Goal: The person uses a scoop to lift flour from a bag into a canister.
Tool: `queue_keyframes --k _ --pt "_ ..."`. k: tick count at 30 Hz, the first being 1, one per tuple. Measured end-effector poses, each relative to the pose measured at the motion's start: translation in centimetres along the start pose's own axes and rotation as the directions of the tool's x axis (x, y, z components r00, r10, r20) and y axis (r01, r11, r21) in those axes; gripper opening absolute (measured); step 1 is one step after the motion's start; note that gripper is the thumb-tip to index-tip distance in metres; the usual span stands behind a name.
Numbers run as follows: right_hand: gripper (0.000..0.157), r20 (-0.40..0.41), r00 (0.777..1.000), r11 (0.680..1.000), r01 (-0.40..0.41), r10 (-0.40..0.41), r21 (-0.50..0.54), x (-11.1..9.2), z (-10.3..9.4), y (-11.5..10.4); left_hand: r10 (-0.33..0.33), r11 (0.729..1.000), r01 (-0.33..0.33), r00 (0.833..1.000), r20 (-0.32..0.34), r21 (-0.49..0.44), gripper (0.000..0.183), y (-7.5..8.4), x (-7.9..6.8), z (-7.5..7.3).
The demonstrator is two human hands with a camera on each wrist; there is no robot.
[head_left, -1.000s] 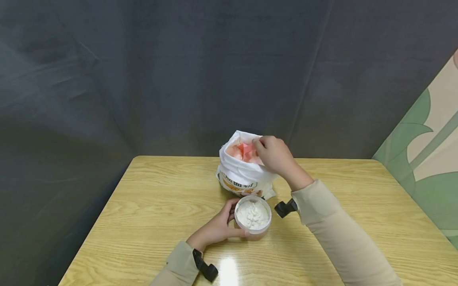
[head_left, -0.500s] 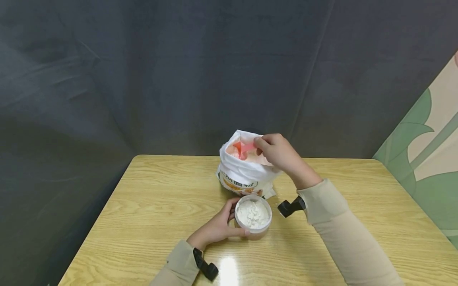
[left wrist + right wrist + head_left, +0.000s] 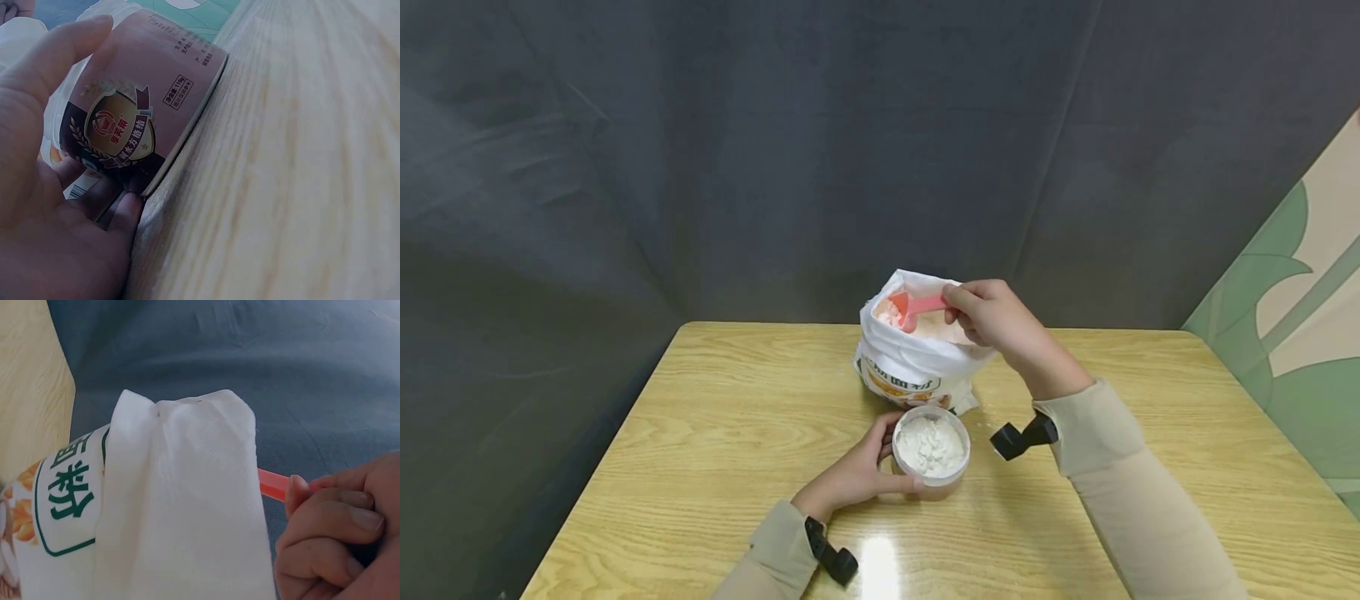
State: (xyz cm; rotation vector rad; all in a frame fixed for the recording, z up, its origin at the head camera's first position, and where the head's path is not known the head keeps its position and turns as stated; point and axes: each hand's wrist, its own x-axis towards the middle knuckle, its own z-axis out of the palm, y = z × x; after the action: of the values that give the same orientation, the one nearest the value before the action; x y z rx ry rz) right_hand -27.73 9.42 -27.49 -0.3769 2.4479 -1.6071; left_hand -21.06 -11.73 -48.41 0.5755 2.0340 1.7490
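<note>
My right hand [image 3: 1000, 321] pinches the handle of a pink scoop [image 3: 927, 303] at the mouth of a white flour bag [image 3: 910, 354]. White flour shows in the scoop's bowl. In the right wrist view the bag's folded rim [image 3: 187, 487] hides the bowl, and only part of the handle [image 3: 273, 485] is visible. My left hand [image 3: 861, 471] grips the side of a round plastic tub [image 3: 934, 483] on the table, in front of the bag. White flour [image 3: 929, 447] lies inside the tub. A printed label [image 3: 125, 125] wraps its side in the left wrist view.
The wooden table [image 3: 737, 417] carries the bag and the tub. Behind it hangs a dark grey cloth [image 3: 850, 167]. A patterned green and beige panel [image 3: 1292, 333] stands to the right. Each wrist wears a black camera mount [image 3: 1024, 435].
My right hand has moved up and slightly right, raising the scoop from deeper in the bag to its mouth. The left hand and the tub stay in place.
</note>
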Motion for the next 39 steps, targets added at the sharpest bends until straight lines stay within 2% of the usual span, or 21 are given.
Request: queue_keyframes --k 9,23,34,39 --pt "0.040 -0.006 1.000 0.992 -0.011 0.012 0.122 -0.8 -0.2 0.2 -0.009 1.000 0.009 1.000 -0.003 -0.001 0.098 0.3 -0.2 0.2" --pt "0.040 -0.032 0.998 0.945 -0.048 0.061 0.323 -1.9 -0.2 0.1 -0.009 1.000 0.009 1.000 -0.001 0.011 0.097 0.3 -0.4 0.1" --pt "0.039 -0.055 0.995 0.931 -0.053 0.078 0.362 -2.5 -0.6 0.8 -0.013 1.000 0.013 1.000 0.003 0.011 0.096 0.4 -0.4 0.1" --pt "0.037 -0.064 0.996 0.906 -0.036 0.069 0.423 -2.9 -0.9 1.3 -0.017 1.000 0.016 1.000 0.002 0.012 0.096 0.4 -0.5 0.1"
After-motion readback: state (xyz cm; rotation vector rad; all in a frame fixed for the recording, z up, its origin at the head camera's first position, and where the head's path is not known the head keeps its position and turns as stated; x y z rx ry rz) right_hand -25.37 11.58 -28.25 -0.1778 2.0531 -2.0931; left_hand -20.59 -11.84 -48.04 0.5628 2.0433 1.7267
